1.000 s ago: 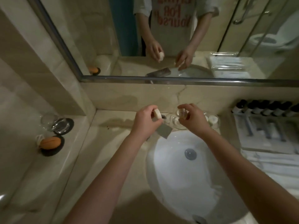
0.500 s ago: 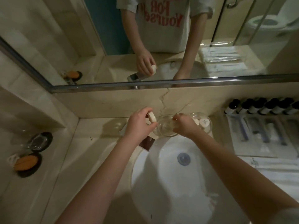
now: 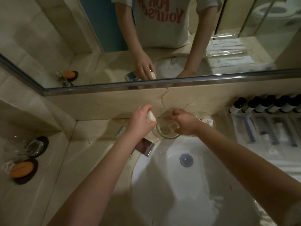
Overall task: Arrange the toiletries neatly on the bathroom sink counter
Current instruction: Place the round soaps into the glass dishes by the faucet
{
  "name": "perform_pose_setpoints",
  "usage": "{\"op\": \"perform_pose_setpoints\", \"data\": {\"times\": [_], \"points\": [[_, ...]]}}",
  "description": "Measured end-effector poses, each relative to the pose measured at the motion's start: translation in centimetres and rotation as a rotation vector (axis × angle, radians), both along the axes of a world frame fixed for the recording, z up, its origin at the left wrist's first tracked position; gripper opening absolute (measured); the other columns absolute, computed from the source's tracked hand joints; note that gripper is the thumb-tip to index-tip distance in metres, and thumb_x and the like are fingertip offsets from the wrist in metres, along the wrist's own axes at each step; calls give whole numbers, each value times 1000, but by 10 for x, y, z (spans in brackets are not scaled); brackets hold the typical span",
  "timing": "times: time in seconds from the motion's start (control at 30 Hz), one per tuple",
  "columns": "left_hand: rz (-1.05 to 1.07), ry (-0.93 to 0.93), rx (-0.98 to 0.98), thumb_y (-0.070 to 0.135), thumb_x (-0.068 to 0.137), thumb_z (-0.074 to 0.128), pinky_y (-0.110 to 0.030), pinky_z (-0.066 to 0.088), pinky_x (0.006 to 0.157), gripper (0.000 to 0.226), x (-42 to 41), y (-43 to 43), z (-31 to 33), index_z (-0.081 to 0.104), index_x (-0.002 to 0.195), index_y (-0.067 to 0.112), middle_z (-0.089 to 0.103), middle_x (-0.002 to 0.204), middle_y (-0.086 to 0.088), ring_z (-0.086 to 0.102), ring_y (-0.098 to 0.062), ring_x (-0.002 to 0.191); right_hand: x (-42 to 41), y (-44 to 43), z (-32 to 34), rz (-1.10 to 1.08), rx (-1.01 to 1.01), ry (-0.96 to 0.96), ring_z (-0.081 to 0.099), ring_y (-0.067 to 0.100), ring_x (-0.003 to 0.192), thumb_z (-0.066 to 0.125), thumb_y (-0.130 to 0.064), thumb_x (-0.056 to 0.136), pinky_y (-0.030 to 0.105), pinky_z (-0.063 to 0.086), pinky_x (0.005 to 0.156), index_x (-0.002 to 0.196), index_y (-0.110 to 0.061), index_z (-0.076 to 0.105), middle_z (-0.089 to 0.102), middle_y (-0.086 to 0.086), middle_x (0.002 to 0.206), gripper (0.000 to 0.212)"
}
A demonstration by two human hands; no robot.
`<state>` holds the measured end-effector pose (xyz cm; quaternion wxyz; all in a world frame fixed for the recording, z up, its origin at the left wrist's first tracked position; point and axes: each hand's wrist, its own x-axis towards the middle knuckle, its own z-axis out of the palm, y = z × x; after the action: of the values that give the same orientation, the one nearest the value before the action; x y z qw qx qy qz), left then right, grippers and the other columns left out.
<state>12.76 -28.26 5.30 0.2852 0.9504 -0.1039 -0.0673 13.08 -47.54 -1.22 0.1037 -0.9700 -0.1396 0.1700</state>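
Observation:
My left hand [image 3: 141, 121] pinches a small round white soap [image 3: 151, 117] just left of a clear glass bowl [image 3: 164, 133] that sits behind the sink [image 3: 187, 176]. My right hand [image 3: 184, 123] reaches into that bowl with curled fingers; what they hold is hidden. A second glass dish [image 3: 205, 119] with a round white packet in it stands to the right, partly behind my right wrist.
The chrome tap [image 3: 145, 146] juts out under my left forearm. A row of dark-capped bottles [image 3: 263, 106] lines the back right above wrapped items [image 3: 267, 132]. On the left ledge sit a glass [image 3: 33, 146] on a coaster and an orange object [image 3: 22, 168] on a black dish.
My right hand has dropped from above the dishes down into the near glass bowl. My left hand keeps the soap and has edged toward the bowl. The view tilted downward.

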Motion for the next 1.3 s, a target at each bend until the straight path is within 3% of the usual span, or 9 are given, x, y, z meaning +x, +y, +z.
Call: {"op": "perform_pose_setpoints", "data": {"times": [0.1, 0.2, 0.43, 0.63, 0.83, 1.07, 1.2, 1.3], "points": [[-55, 10, 134, 20, 75, 74, -29, 38, 97, 56, 12, -11, -6, 54, 126, 9, 59, 121, -9, 49, -25, 116, 3, -1, 6, 108, -37, 52, 43, 26, 124, 60, -19, 79, 33, 42, 96, 126, -30, 56, 46, 4, 130, 49], [-87, 44, 193, 19, 77, 70, -29, 37, 97, 54, 20, -24, -14, 53, 127, 9, 57, 123, -12, 48, -28, 117, 2, 1, 5, 149, -109, 2, 49, 27, 119, 57, -26, 82, 29, 40, 94, 118, -23, 60, 53, 5, 128, 36], [-100, 152, 243, 13, 79, 65, -28, 39, 96, 51, 28, -52, -37, 52, 128, 3, 52, 128, -17, 48, -30, 119, -3, -4, -5, -69, -111, -119, 51, 27, 116, 60, -42, 78, 33, 41, 91, 117, -11, 56, 61, 8, 119, 50], [-124, 196, 369, 18, 79, 64, -33, 46, 90, 35, 28, -67, -57, 61, 112, 8, 60, 119, -15, 53, -31, 115, -5, -6, -5, -128, -87, -154, 50, 28, 117, 62, -46, 78, 34, 41, 91, 120, -10, 54, 60, 11, 120, 56], [-177, 254, 393, 21, 79, 66, -35, 43, 95, 42, 29, -71, -68, 55, 116, 7, 53, 125, -17, 45, -33, 121, -6, -6, -6, -152, -62, -129, 49, 29, 118, 63, -49, 77, 35, 39, 92, 121, -9, 54, 60, 12, 121, 60], [-244, 293, 462, 30, 75, 74, -35, 38, 104, 63, 38, -59, -70, 48, 130, 15, 37, 140, -11, 36, -30, 129, -7, -11, -9, -156, 2, -92, 43, 26, 124, 69, -51, 72, 36, 37, 98, 131, -20, 47, 54, 5, 129, 70], [-303, 322, 496, 18, 76, 70, -36, 44, 98, 54, 40, -58, -68, 51, 126, 18, 39, 134, -10, 39, -30, 126, -3, -13, -13, -95, 9, -52, 42, 25, 124, 67, -40, 75, 37, 39, 96, 131, -28, 50, 51, 3, 126, 60], [-289, 319, 511, 20, 77, 71, -35, 49, 91, 44, 40, -59, -67, 55, 118, 17, 48, 129, -10, 47, -28, 118, -1, -11, -15, -100, -3, -74, 43, 25, 123, 64, -41, 77, 34, 40, 94, 121, -23, 59, 54, 3, 123, 48]]}}
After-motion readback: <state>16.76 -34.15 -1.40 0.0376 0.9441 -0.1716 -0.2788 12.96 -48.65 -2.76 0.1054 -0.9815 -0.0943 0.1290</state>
